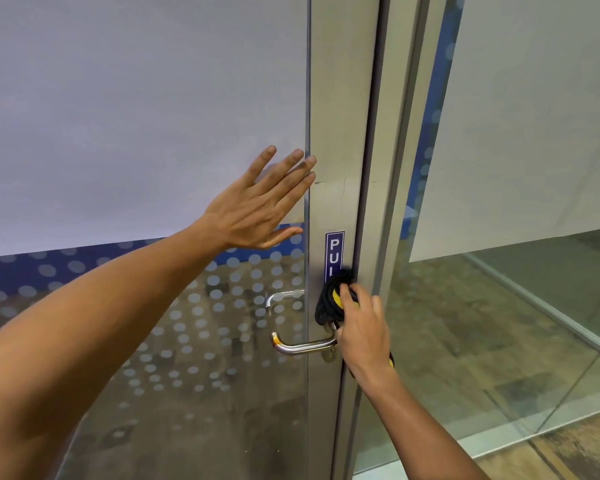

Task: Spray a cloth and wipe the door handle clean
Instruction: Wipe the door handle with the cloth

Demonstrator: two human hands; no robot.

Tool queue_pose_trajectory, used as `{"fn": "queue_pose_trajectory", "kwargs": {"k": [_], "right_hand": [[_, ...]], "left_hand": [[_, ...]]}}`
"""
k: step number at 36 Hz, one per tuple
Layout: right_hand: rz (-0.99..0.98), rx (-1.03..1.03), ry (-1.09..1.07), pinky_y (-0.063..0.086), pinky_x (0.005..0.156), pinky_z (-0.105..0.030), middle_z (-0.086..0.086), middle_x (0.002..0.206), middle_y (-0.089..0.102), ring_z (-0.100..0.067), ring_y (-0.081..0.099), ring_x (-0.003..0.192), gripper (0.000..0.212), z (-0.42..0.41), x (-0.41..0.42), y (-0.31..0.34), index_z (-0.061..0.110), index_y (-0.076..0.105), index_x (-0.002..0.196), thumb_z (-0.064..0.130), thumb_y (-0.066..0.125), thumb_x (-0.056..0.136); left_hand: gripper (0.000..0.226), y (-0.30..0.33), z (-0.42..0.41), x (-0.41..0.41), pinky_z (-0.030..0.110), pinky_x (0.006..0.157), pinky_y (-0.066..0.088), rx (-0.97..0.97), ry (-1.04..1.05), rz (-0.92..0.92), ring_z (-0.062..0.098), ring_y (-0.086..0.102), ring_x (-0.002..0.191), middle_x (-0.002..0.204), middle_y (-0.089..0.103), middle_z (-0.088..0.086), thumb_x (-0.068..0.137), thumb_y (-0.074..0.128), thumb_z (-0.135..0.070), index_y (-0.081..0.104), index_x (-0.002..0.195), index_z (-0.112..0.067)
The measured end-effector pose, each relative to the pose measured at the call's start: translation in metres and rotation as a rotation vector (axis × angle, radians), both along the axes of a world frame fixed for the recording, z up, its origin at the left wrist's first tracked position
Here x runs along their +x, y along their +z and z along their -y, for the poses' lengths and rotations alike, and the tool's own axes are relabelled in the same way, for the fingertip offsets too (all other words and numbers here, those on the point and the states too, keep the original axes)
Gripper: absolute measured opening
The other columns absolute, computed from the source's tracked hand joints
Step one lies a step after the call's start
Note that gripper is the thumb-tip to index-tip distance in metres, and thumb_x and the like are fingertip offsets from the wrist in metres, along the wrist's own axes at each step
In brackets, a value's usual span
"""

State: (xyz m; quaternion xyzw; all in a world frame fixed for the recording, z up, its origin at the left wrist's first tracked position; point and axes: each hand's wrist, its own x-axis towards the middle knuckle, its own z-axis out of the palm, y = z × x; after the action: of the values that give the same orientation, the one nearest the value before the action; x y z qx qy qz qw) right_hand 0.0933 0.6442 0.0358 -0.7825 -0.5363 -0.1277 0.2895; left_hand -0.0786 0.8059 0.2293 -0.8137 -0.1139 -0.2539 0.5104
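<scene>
The left forearm (pixel 84 327) crosses the bottom left, nearest the camera, reaching up to the glass door (pixel 146 116), whose upper part is frosted and lower part dotted. The left hand (pixel 257 206) lies flat against the glass beside the metal door frame (pixel 340 98), fingers (pixel 291 168) straight and spread wide, holding nothing. Lower right, the right hand (pixel 361 327) grips a black and yellow cloth (pixel 331 299), fingers curled round it, pressing it to the frame just above the inner end of the door handle (pixel 302 346). The cloth covers the lower end of a blue sign (pixel 334 251) reading PU
</scene>
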Motion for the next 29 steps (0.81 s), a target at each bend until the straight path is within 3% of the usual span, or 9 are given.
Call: {"fn": "queue_pose_trajectory", "kwargs": {"k": [5,7,9,11,15,17,21,25,29], "right_hand": [[-0.058,-0.144,0.053,0.054,0.085,-0.036,0.001,0.133,0.062,-0.027,0.053,0.11,0.064,0.005,0.012,-0.011,0.022,0.058,0.139,0.0,0.064,0.079],[-0.201,-0.184,0.126,0.049,0.092,-0.031,0.0,0.13,0.067,-0.029,0.058,0.114,0.063,0.007,0.021,-0.004,0.023,0.064,0.134,-0.007,0.054,0.08],[-0.383,-0.178,0.173,0.043,0.088,-0.02,-0.003,0.124,0.072,-0.026,0.063,0.118,0.062,0.013,0.031,0.016,0.022,0.071,0.126,-0.01,0.049,0.078],[-0.46,-0.095,0.211,0.04,0.087,-0.014,-0.002,0.121,0.075,-0.02,0.064,0.118,0.065,0.019,0.042,0.04,0.023,0.073,0.122,-0.013,0.047,0.074],[-0.498,0.161,0.325,0.042,0.093,-0.016,0.004,0.116,0.073,-0.012,0.063,0.114,0.07,0.029,0.049,0.093,0.021,0.072,0.123,-0.014,0.043,0.07],[-0.391,0.282,0.371,0.039,0.093,-0.013,0.008,0.116,0.069,-0.005,0.058,0.108,0.064,0.026,0.045,0.113,0.019,0.07,0.126,-0.007,0.046,0.072],[-0.014,0.369,0.3,0.041,0.1,-0.026,-0.001,0.133,0.063,-0.02,0.05,0.116,0.07,0.008,0.027,0.123,0.016,0.061,0.136,-0.016,0.057,0.074],[0.219,0.268,0.314,0.05,0.098,-0.043,-0.007,0.136,0.06,-0.028,0.052,0.116,0.067,-0.008,0.015,0.098,0.014,0.058,0.136,-0.006,0.065,0.073],[0.302,0.198,0.332,0.05,0.089,-0.045,-0.007,0.131,0.062,-0.031,0.055,0.11,0.068,-0.017,0.015,0.063,0.014,0.063,0.128,-0.003,0.072,0.063]], "left_hand": [[0.092,0.001,0.004,0.0,0.054,0.127,-0.004,-0.002,0.016,-0.009,0.033,-0.004,0.158,0.171,0.005,0.02,0.102,0.012,-0.069,0.005,0.163,-0.002],[0.092,0.002,0.005,0.0,0.054,0.127,-0.005,-0.009,0.019,-0.015,0.034,-0.004,0.158,0.171,0.002,0.019,0.101,0.012,-0.069,0.003,0.163,-0.002],[0.092,0.002,0.005,0.0,0.054,0.127,-0.005,-0.012,0.021,-0.016,0.034,-0.003,0.159,0.171,0.001,0.019,0.101,0.013,-0.069,0.004,0.163,-0.002],[0.091,0.001,0.005,0.0,0.054,0.128,-0.005,-0.022,0.016,-0.017,0.035,-0.001,0.159,0.171,0.003,0.02,0.102,0.012,-0.069,0.007,0.163,-0.001],[0.09,0.002,0.005,0.0,0.055,0.128,-0.004,-0.032,0.003,-0.011,0.035,0.001,0.159,0.171,0.006,0.02,0.102,0.011,-0.068,0.009,0.163,-0.001],[0.09,0.002,0.005,-0.001,0.055,0.128,-0.005,-0.032,0.013,-0.018,0.035,0.0,0.159,0.171,0.006,0.02,0.102,0.012,-0.067,0.01,0.163,-0.001],[0.09,0.002,0.006,-0.001,0.055,0.128,-0.004,-0.029,0.029,-0.029,0.036,0.001,0.159,0.171,0.006,0.021,0.102,0.013,-0.067,0.011,0.163,0.0],[0.089,0.001,0.006,-0.002,0.055,0.128,-0.002,-0.011,0.019,-0.03,0.036,0.003,0.159,0.171,0.008,0.021,0.103,0.016,-0.066,0.013,0.162,0.0],[0.09,0.002,0.006,-0.002,0.056,0.127,-0.002,0.004,0.014,-0.039,0.035,0.004,0.159,0.171,0.01,0.02,0.102,0.016,-0.068,0.013,0.162,0.0]]}}
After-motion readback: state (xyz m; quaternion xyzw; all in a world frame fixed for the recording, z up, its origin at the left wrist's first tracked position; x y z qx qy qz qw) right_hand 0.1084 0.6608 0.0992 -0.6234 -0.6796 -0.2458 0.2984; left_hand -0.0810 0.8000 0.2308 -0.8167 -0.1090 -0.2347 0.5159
